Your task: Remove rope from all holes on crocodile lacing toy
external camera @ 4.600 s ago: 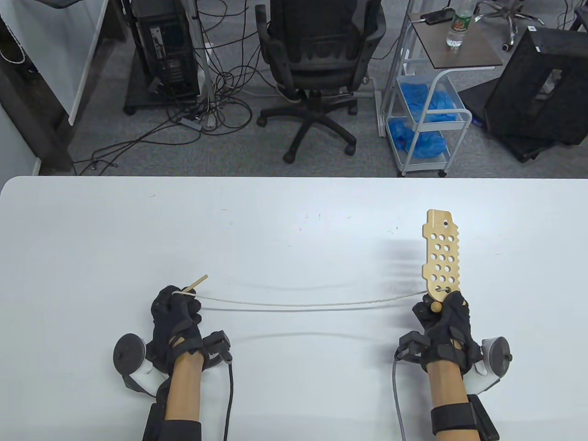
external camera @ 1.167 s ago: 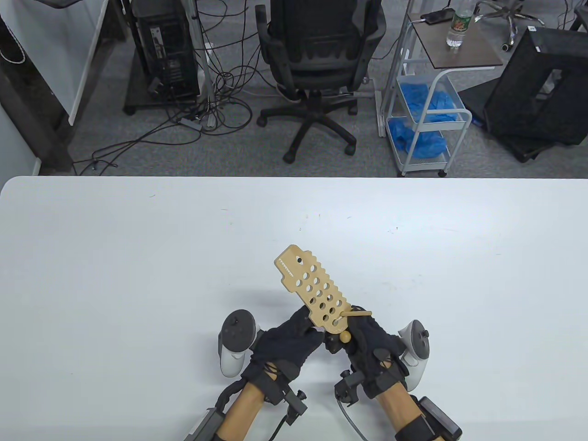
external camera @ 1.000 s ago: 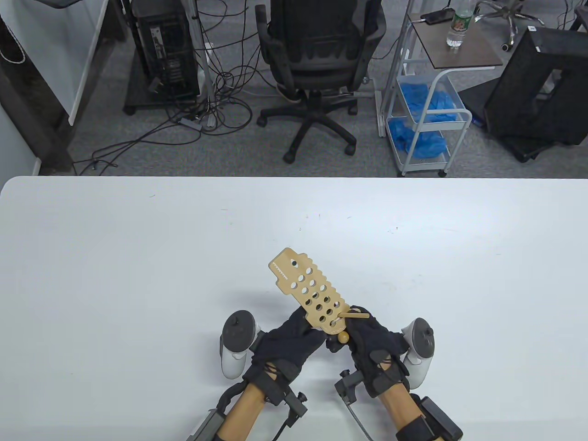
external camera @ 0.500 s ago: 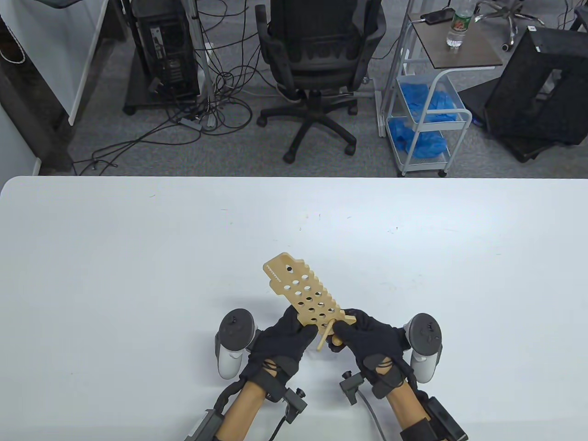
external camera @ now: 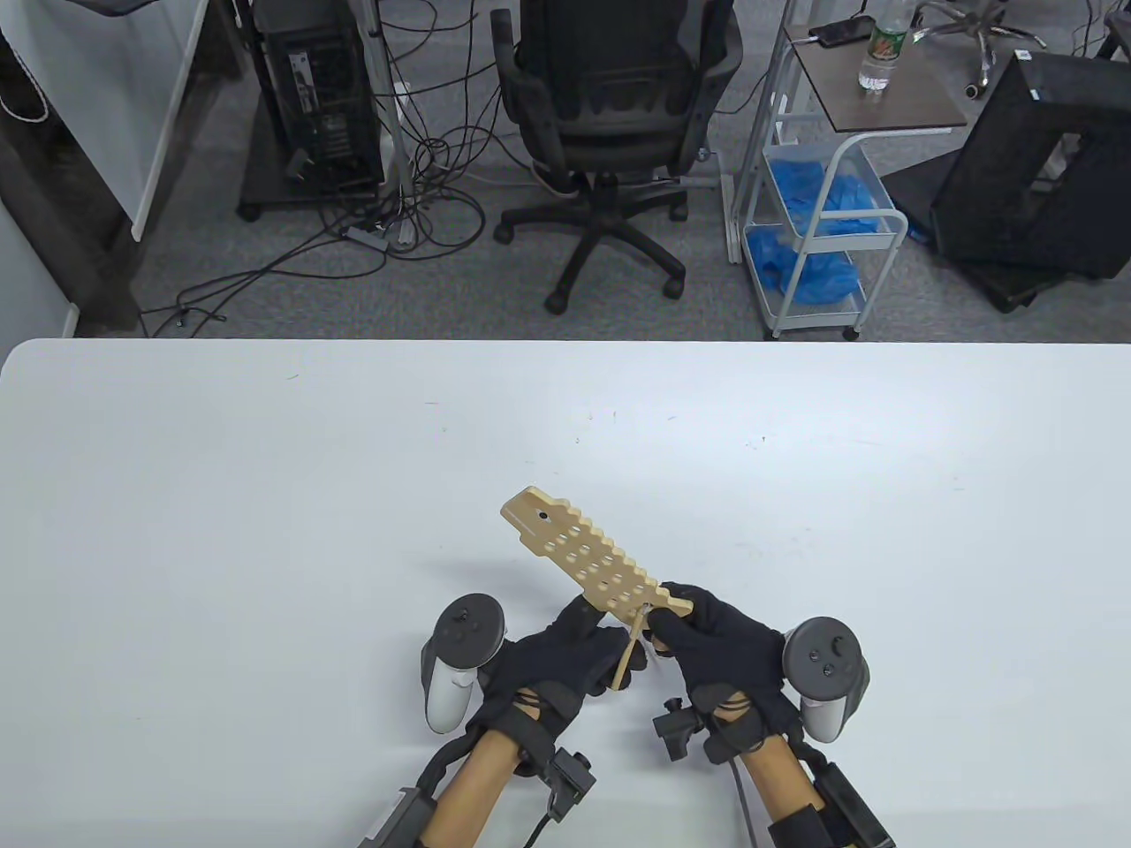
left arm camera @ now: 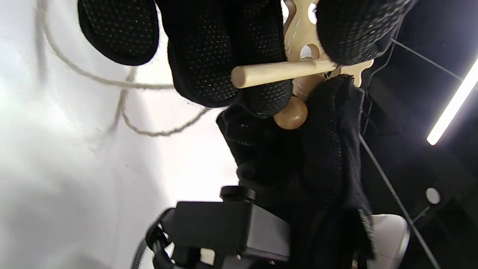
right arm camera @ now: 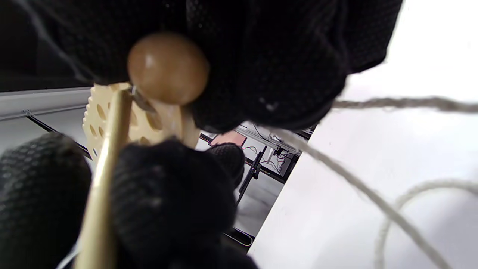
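Pale wood up off the worktop (external camera: 265,495): the crocodile lacing toy (external camera: 579,556) is held in the air near the front edge, tilted, its head end pointing away and to the left, its tail end down between the two hands. The right hand (external camera: 720,649) has its fingers curled round the tail end, gripping the board from the right. Tucked against that palm sits a round brown bead (right arm camera: 168,67), touching the tail of the board in the right wrist view.

Over to the left hand (external camera: 561,658), just beside the right one, almost touching it. Its fingertips (left arm camera: 224,56) close on the wooden needle (external camera: 629,655), a slim dowel that slants down from the board's tail toward the wrist. In the left wrist view the dowel (left arm camera: 280,71) lies crosswise, its inner end at a hole near the tail, pinched between fingers and thumb.

Rope (left arm camera: 123,86) now: pale twine lies in loose loops on the white worktop beneath the hands, plain in both wrist views, and one strand (right arm camera: 373,205) runs up toward the right palm. Whether it still passes through a hole, I cannot tell; the gloves cover that spot. Each hand carries its tracker, the left one (external camera: 459,654) and the right one (external camera: 826,671) flanking the pair.
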The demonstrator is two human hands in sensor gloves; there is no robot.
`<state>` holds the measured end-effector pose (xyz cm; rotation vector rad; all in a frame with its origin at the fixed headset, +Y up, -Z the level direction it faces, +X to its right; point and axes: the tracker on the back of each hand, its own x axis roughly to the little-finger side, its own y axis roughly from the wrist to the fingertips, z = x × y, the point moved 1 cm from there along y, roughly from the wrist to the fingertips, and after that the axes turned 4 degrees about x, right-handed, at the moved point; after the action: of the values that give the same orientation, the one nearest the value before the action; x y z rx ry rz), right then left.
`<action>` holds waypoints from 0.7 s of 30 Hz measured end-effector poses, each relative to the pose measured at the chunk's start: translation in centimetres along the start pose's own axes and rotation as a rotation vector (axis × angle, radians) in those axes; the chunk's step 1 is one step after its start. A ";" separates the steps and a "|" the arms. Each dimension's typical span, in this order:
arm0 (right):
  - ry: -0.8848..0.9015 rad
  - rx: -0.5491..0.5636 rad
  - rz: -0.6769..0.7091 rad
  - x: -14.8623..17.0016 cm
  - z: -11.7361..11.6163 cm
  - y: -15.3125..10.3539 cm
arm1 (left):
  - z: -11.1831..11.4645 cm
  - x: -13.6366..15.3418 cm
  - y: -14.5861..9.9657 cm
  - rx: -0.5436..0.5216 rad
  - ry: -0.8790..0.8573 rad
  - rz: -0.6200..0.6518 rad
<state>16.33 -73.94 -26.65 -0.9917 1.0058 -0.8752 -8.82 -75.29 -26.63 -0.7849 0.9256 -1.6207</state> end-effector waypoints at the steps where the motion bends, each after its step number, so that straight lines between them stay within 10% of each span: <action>1: 0.005 0.000 -0.006 0.1 0.0 0.0 | -0.1 -0.1 0.0 -0.008 0.019 -0.001; 21: 0.312 0.140 -0.378 5.8 2.7 0.6 | -3.5 0.4 -0.4 -0.122 -0.011 0.034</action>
<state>20.71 -78.38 -28.14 -0.9581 1.0147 -1.4294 -12.07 -75.02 -27.95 -0.8567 1.0326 -1.5399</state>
